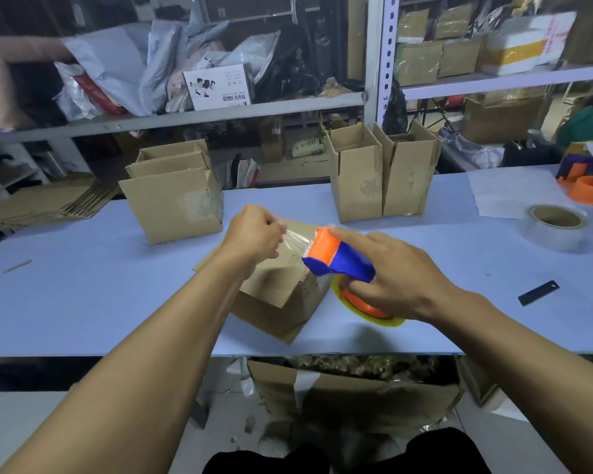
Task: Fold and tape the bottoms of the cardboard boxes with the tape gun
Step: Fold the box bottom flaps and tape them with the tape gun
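A cardboard box (281, 295) lies on the pale blue table (83, 295) in front of me, bottom flaps folded over. Above it my right hand (394, 275) grips a blue and orange tape gun (336, 256), index finger stretched along its top. My left hand (254, 234) pinches the free end of the clear tape (297, 239), which is stretched between the fingers and the gun's orange head.
An assembled box (175, 203) stands at the back left and two upright ones (384, 176) at the back right. A flat box stack (45, 203), a clear tape roll (555, 227), a second tape gun (586, 183) and a black blade (538, 293) also lie here.
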The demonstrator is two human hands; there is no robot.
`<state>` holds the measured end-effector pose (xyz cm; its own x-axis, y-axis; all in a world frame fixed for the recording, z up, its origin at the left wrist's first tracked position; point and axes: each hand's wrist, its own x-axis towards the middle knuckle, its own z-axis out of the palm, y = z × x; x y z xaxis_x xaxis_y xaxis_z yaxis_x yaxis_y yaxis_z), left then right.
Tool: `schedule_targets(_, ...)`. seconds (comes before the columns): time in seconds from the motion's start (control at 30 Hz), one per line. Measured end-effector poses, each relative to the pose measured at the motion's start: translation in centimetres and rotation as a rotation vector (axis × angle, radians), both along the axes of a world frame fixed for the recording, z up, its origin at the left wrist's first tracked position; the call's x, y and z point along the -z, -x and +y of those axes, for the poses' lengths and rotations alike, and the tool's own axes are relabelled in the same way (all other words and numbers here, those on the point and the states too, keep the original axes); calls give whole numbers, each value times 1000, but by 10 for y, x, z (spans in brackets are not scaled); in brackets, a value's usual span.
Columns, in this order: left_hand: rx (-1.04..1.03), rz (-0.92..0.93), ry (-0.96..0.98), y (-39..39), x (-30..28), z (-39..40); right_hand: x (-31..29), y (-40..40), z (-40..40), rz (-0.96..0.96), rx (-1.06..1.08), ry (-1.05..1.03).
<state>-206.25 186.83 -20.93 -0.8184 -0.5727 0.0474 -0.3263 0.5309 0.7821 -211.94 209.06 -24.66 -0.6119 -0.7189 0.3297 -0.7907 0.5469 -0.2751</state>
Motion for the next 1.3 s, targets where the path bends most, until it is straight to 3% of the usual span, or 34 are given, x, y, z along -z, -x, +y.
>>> schedule_targets(0.2, 56, -133, 457, -6, 22, -7, 16, 0, 13, -64, -3, -60)
schedule_targets(0.53, 162, -190, 883, -9, 44, -1, 24, -4, 9, -28, -8, -158)
schedule_targets(0.67, -11, -199, 811, -16, 36, -6, 23, -5, 5, -34, -4, -170)
schedule_targets(0.73, 17, -115, 725, -18, 39, -10, 23, -7, 3, -4, 9, -170)
schedule_targets(0.83, 341, 75, 605, -25, 41, -2, 23, -10, -3, 23, 25, -181)
schedule_targets(0.93, 690, -111, 621, -34, 47, 9, 24, -9, -6, 18, 48, -194)
schedule_targets(1.03, 635, -239, 827, -35, 66, 8, 27, -11, -7, 35, 62, -184)
schedule_targets(1.3, 539, -218, 764, -27, 71, 11, 26, -16, 26, 28, 72, -146)
